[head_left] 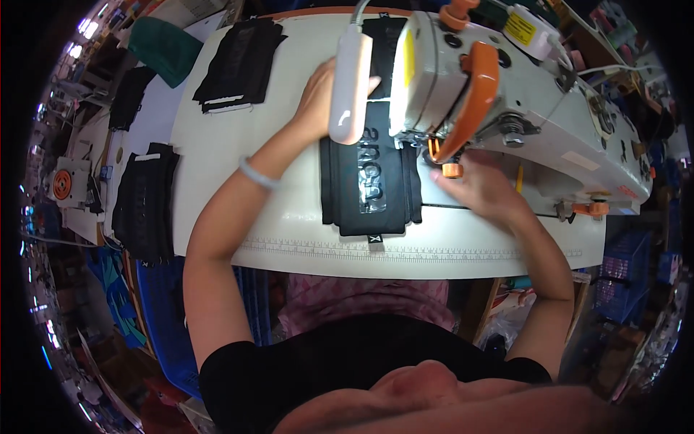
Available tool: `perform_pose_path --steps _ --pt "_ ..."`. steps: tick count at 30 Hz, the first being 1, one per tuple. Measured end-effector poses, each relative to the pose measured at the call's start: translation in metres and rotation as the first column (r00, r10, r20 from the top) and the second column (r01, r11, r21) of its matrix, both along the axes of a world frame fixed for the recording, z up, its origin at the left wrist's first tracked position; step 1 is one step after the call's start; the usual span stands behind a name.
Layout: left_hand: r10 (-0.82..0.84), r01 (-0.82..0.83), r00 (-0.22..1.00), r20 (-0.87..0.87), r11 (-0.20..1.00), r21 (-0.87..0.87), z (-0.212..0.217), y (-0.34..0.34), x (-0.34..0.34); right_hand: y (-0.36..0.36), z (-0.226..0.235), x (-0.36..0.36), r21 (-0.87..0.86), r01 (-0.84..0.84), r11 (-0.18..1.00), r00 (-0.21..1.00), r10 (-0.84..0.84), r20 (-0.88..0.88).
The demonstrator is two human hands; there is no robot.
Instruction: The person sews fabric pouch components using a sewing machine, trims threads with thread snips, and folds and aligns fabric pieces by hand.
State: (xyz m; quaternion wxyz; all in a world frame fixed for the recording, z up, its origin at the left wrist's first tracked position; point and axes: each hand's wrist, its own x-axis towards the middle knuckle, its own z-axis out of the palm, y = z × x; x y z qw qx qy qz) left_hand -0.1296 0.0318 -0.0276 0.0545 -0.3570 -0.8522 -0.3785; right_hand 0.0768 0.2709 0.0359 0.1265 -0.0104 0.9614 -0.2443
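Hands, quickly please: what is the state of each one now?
Left hand: open, lying flat on the black fabric piece, partly hidden by the lamp.
Right hand: open, flat by the sewing machine, holding nothing.

Matt black cloth piece (pixel 370 181), glossy painted-metal sewing machine (pixel 506 94), smooth table (pixel 217 145)

A fabric piece (pixel 370 181) lies on the table (pixel 217 145) under the sewing machine (pixel 499 94), whose body runs off to the right. The left hand (pixel 322 98) rests on its far left part, behind the lamp (pixel 350 83); the right hand (pixel 481 189) lies just right of it. Two fabric stacks (pixel 242 61) (pixel 144 199) sit well to the left
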Motion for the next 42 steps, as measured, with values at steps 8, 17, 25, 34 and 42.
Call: perform_pose_path --steps 8,17,25,34,42 --pt "0.255 -0.284 0.958 -0.129 0.904 -0.319 -0.002 0.09 -0.059 0.133 -0.153 -0.055 0.009 0.133 0.991 0.906 -0.118 -0.406" --pt "0.288 -0.314 0.949 -0.125 0.889 -0.332 0.003 0.055 -0.041 0.098 -0.149 -0.09 0.169 0.037 0.985 0.879 0.048 -0.475" --pt "0.683 -0.658 0.728 -0.055 0.719 0.225 0.036 -0.064 -0.079 0.077 -0.069 -0.046 0.336 0.138 0.932 0.936 -0.012 -0.351" --pt "0.495 -0.61 0.661 -0.563 0.792 -0.02 0.034 -0.147 -0.04 0.011 -0.027 -0.007 0.389 0.041 0.92 0.973 0.053 -0.226" --pt "-0.458 0.453 0.874 -0.162 0.889 -0.069 0.025 -0.04 0.159 -0.02 -0.035 0.026 0.009 -0.51 0.86 0.736 0.442 -0.513"
